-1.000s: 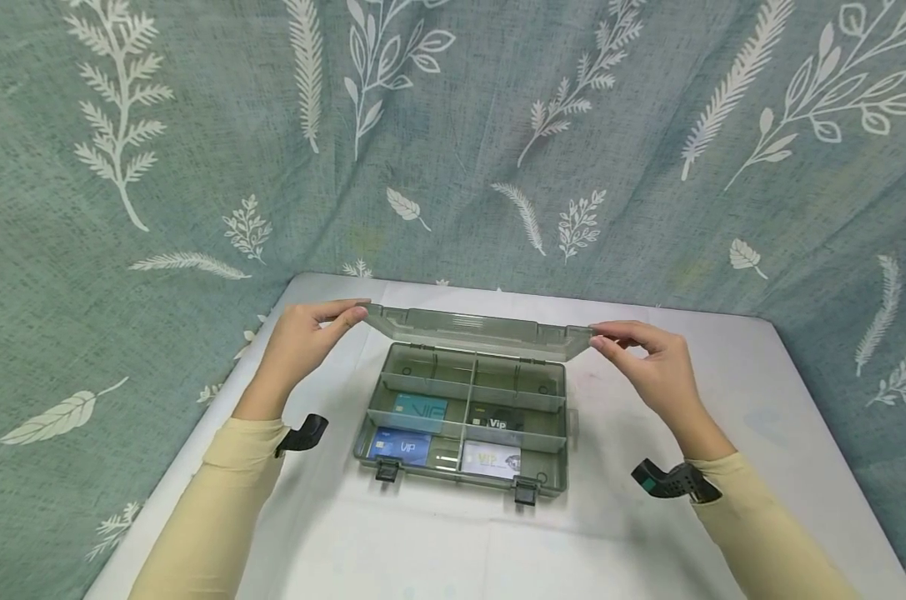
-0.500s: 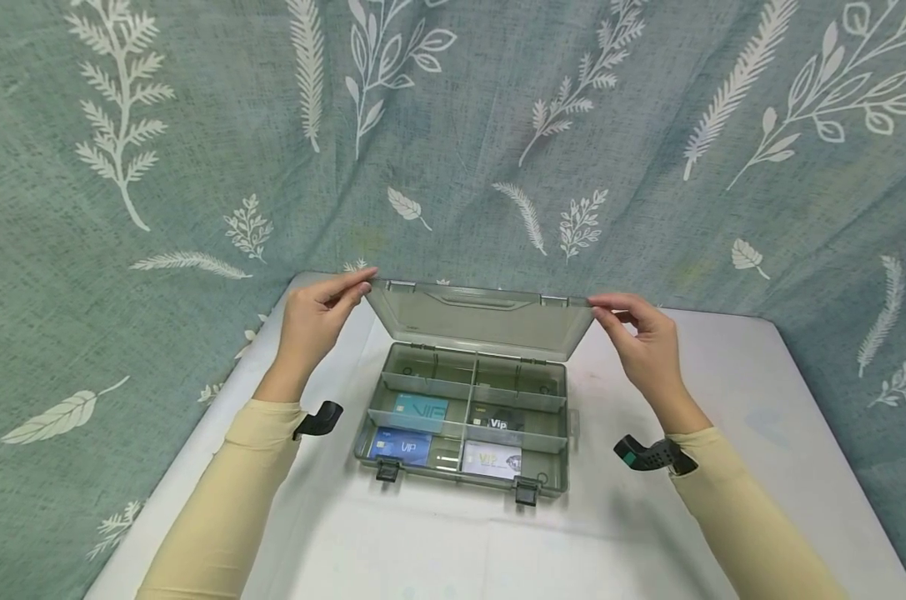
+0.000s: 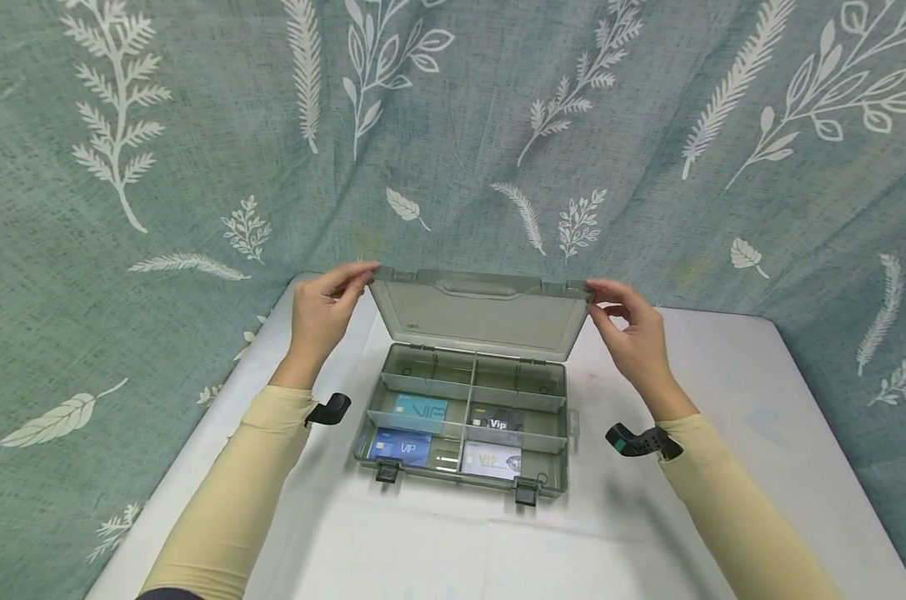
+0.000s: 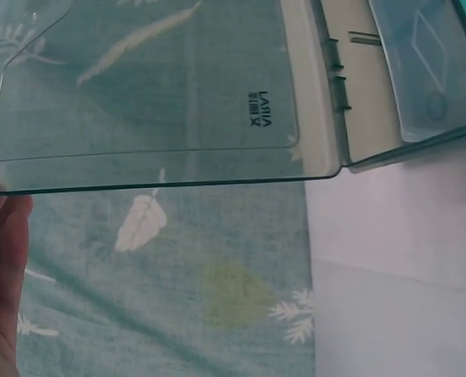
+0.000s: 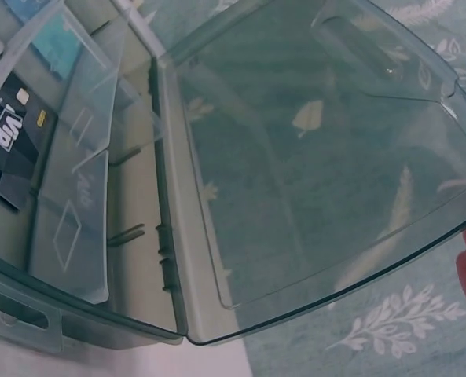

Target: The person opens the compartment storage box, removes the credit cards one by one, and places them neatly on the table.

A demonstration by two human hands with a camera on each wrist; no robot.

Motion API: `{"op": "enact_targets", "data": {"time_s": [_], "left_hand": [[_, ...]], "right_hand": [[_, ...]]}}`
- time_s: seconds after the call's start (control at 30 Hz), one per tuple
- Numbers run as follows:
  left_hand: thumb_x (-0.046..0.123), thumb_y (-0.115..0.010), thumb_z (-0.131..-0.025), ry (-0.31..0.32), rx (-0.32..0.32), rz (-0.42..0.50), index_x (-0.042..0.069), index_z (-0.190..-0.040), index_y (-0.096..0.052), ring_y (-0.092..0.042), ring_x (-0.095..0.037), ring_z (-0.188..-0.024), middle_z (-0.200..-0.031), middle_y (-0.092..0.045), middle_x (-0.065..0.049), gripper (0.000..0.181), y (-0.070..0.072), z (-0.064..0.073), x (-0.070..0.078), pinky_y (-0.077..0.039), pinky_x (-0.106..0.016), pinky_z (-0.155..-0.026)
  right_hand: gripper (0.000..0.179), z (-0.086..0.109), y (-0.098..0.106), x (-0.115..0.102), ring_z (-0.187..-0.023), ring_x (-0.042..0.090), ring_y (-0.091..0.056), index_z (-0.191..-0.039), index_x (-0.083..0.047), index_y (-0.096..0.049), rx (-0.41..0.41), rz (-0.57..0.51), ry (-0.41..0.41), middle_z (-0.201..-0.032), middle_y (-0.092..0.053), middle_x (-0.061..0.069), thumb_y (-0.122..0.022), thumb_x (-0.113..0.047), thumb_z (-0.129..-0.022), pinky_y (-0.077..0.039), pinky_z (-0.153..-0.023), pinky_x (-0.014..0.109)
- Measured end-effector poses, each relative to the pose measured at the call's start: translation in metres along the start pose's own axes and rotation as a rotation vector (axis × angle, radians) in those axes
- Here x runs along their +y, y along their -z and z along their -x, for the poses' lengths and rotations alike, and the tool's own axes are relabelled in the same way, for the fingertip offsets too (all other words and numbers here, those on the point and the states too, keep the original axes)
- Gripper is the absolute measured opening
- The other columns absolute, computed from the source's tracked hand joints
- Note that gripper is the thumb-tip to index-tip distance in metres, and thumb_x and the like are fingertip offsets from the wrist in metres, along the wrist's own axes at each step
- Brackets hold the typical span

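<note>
A clear grey-green divided storage box (image 3: 561, 421) sits on the table, its hinged lid (image 3: 490, 312) tilted up at the back. My left hand (image 3: 323, 312) pinches the lid's upper left corner between thumb and fingers. At the upper right corner, my right hand (image 3: 633, 333) grips the lid the same way. Inside lie a teal VIP card (image 3: 420, 410) and a black Vip card (image 3: 496, 419) in the middle row. The front row bears a blue VIP card (image 3: 400, 447) and a white VIP card (image 3: 492, 459). Only some fingertips show in the wrist views.
Two dark latches (image 3: 526, 492) hang at the box's front edge. A white cloth covers the table (image 3: 437, 550). Directly behind it hangs a green leaf-patterned curtain (image 3: 468, 125), which also runs along both sides.
Both hands have raised the lid from a low slant to nearly upright, moving up and slightly inward. The box and the cards have stayed in place.
</note>
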State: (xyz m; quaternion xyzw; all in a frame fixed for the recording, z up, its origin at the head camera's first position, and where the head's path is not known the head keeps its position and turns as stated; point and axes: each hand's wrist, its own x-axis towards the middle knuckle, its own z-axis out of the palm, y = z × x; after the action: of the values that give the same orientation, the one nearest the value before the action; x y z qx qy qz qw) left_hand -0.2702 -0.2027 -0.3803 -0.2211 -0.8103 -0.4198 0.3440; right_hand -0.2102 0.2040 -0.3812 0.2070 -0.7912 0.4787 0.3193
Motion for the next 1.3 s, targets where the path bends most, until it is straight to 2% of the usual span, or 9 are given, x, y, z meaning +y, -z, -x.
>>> {"op": "enact_targets", "data": {"time_s": [0.1, 0.17, 0.33, 0.47, 0.63, 0.73, 0.83, 1.03, 1.3], "left_hand": [[0.012, -0.070, -0.098, -0.002, -0.016, -0.005, 0.017, -0.116, -0.079, -0.072, -0.013, -0.079, -0.103, -0.078, -0.005, 0.021, -0.001, 0.000, -0.004, -0.050, -0.008, -0.066], [0.011, -0.069, -0.099, 0.002, -0.044, -0.004, 0.018, -0.122, -0.077, -0.073, -0.019, -0.082, -0.109, -0.077, -0.005, 0.025, -0.002, 0.000, -0.007, -0.052, -0.009, -0.071], [0.013, -0.065, -0.101, 0.055, -0.149, 0.002, 0.024, -0.139, -0.066, -0.072, -0.025, -0.105, -0.127, -0.071, -0.005, 0.039, -0.005, -0.001, -0.013, -0.061, -0.029, -0.087], [0.013, -0.061, -0.103, 0.109, -0.252, -0.007, 0.033, -0.152, -0.049, -0.068, -0.030, -0.115, -0.135, -0.066, -0.009, 0.054, -0.008, 0.000, -0.018, -0.060, -0.048, -0.092], [0.013, -0.059, -0.105, 0.139, -0.336, -0.024, 0.037, -0.161, -0.029, -0.068, -0.032, -0.115, -0.140, -0.061, -0.012, 0.068, -0.015, 0.003, -0.025, -0.059, -0.050, -0.094], [0.012, -0.058, -0.105, 0.156, -0.340, -0.009, 0.039, -0.162, -0.024, -0.067, -0.032, -0.117, -0.142, -0.060, -0.012, 0.072, -0.018, 0.003, -0.027, -0.058, -0.047, -0.096], [0.008, -0.059, -0.104, 0.168, -0.326, -0.003, 0.041, -0.162, -0.022, -0.067, -0.032, -0.116, -0.139, -0.062, -0.012, 0.077, -0.022, 0.003, -0.029, -0.058, -0.046, -0.096], [0.000, -0.060, -0.101, 0.163, -0.284, -0.045, 0.043, -0.162, -0.021, -0.070, -0.031, -0.111, -0.130, -0.068, -0.012, 0.084, -0.029, 0.003, -0.034, -0.061, -0.042, -0.091], [-0.004, -0.060, -0.100, 0.161, -0.256, -0.031, 0.035, -0.163, -0.023, -0.072, -0.030, -0.105, -0.128, -0.069, -0.013, 0.083, -0.038, 0.002, -0.041, -0.062, -0.041, -0.087]], "right_hand": [[0.038, -0.001, -0.005, 0.015, -0.100, 0.032, -0.066, -0.127, 0.006, -0.063, 0.002, 0.010, 0.002, -0.117, -0.067, 0.025, -0.065, 0.018, -0.090, -0.052, -0.083, 0.015], [0.043, -0.001, -0.007, 0.027, -0.100, 0.035, -0.067, -0.131, 0.003, -0.062, 0.004, 0.015, 0.007, -0.119, -0.067, 0.023, -0.065, 0.017, -0.090, -0.052, -0.082, 0.014], [0.054, 0.001, -0.011, 0.050, -0.104, 0.029, -0.069, -0.142, -0.010, -0.058, -0.009, 0.031, 0.005, -0.125, -0.069, 0.013, -0.067, 0.011, -0.093, -0.051, -0.082, 0.011], [0.061, 0.001, -0.013, 0.057, -0.106, 0.028, -0.070, -0.149, -0.017, -0.053, -0.027, 0.044, -0.004, -0.128, -0.068, 0.010, -0.066, 0.008, -0.095, -0.051, -0.084, 0.010], [0.070, 0.001, -0.017, 0.062, -0.106, 0.031, -0.070, -0.155, -0.019, -0.045, -0.055, 0.076, -0.003, -0.131, -0.067, 0.012, -0.065, 0.009, -0.095, -0.059, -0.085, 0.024], [0.076, 0.002, -0.018, 0.065, -0.105, 0.033, -0.070, -0.159, -0.018, -0.038, -0.077, 0.086, 0.003, -0.132, -0.066, 0.015, -0.064, 0.011, -0.095, -0.062, -0.083, 0.038], [0.079, 0.003, -0.020, 0.069, -0.104, 0.034, -0.071, -0.161, -0.017, -0.032, -0.095, 0.087, -0.006, -0.132, -0.066, 0.017, -0.062, 0.012, -0.095, -0.062, -0.083, 0.045], [0.083, 0.005, -0.022, 0.075, -0.103, 0.034, -0.071, -0.164, -0.021, -0.023, -0.126, 0.110, -0.043, -0.136, -0.064, 0.016, -0.061, 0.009, -0.097, -0.062, -0.081, 0.049], [0.089, 0.011, -0.026, 0.081, -0.105, 0.034, -0.070, -0.165, -0.024, -0.017, -0.139, 0.119, -0.082, -0.135, -0.064, 0.017, -0.062, 0.009, -0.097, -0.062, -0.079, 0.048]]}}
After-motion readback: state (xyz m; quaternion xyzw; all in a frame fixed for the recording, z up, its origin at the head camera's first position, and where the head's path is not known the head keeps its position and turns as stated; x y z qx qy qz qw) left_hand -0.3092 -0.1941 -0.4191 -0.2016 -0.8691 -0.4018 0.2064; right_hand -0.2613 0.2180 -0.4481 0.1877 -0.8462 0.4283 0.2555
